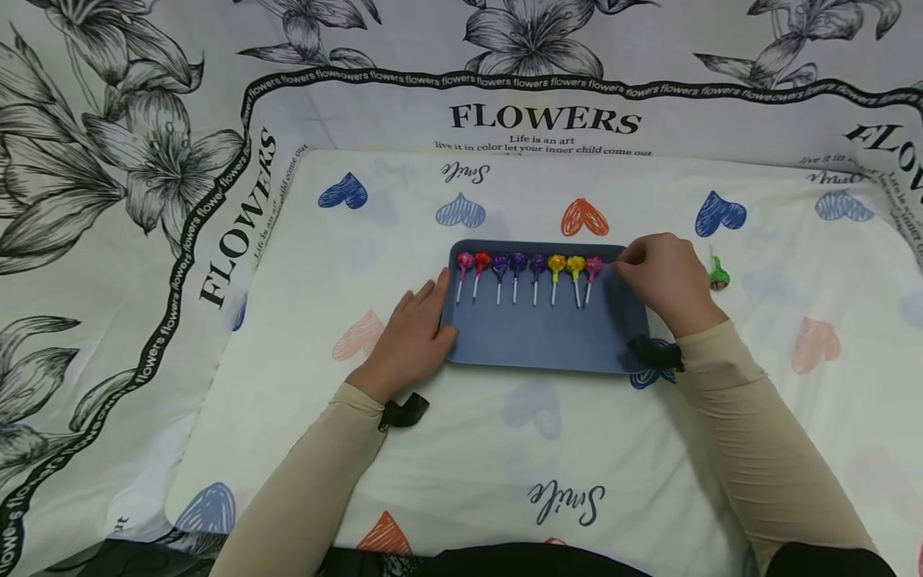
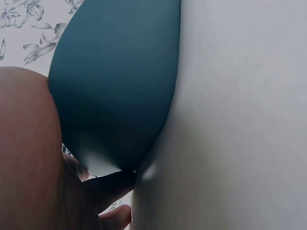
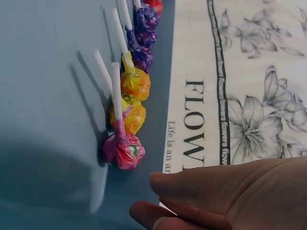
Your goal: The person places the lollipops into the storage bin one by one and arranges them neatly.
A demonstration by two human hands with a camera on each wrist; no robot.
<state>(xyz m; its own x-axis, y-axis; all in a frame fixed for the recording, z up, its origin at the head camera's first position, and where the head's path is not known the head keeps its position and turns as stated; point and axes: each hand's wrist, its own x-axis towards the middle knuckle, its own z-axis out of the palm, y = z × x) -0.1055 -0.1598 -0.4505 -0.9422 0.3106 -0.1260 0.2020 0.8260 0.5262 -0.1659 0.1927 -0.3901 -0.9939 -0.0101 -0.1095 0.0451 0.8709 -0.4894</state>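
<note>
A blue-grey tray [image 1: 541,336] lies on the cloth in front of me. Along its far side runs a row of wrapped lollipops, their sticks pointing toward me: pink [image 1: 465,261] and red [image 1: 481,260] on the left, purple [image 1: 518,262] in the middle, then yellow [image 1: 575,265] and another pink lollipop [image 3: 125,151]. My left hand [image 1: 411,344] rests against the tray's left edge, fingers extended along it, thumb at the near part. Over the far right corner is my right hand [image 1: 667,276], thumb and fingers slightly apart beside the last pink lollipop, with nothing seen between them.
A green lollipop [image 1: 719,276] lies on the cloth just right of my right hand. The pale cloth [image 1: 461,457] bears printed hearts and lettering. Beyond it spreads a white cover [image 1: 404,120] with black flowers and a wavy black border.
</note>
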